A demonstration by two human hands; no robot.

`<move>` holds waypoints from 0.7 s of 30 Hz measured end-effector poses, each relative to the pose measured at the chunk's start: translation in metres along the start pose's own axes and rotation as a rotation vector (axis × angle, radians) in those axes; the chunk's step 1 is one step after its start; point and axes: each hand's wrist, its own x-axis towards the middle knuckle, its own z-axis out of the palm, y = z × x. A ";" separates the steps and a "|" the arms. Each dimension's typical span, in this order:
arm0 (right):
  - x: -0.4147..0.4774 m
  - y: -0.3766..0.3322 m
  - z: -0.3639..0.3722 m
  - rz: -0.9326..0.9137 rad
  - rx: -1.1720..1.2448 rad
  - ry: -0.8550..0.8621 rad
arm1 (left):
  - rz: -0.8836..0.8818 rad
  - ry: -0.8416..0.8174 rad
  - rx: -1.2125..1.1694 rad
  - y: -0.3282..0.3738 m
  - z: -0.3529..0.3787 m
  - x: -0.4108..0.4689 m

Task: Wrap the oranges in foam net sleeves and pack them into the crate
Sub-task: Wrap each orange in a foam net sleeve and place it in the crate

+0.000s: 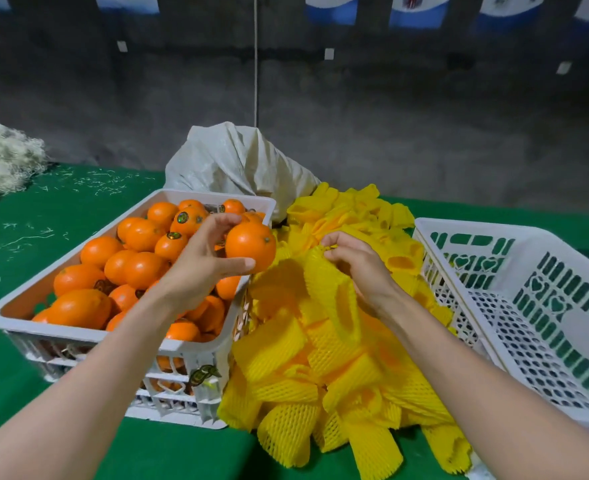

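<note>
While left hand (201,261) fingers (217,221) grip orange (250,246), right hand (359,268) pinches sleeve (324,282).

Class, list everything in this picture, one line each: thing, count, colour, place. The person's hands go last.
held orange: one, orange, above the full crate's right rim
loose oranges: many, orange, heaped in the full crate
full crate: one, white, left on the table
foam net sleeves: heap, yellow, between the crates
pinched sleeve: one, yellow, atop the heap
second crate: one, white, right, nothing seen inside
sack: one, whitish, behind the crates
fibre pile: one, white, far left
table cover: one, green, under everything
left hand: grip round the held orange
right hand: grip pinching the pinched sleeve
</note>
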 end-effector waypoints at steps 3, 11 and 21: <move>-0.001 -0.002 -0.004 0.041 0.134 -0.024 | -0.138 0.016 -0.211 -0.003 0.037 0.004; -0.011 0.006 -0.015 0.069 0.241 -0.059 | -0.407 0.071 -0.752 -0.013 0.114 0.005; -0.021 0.024 -0.024 -0.337 -0.299 0.441 | -0.376 0.033 -0.834 -0.021 0.142 -0.001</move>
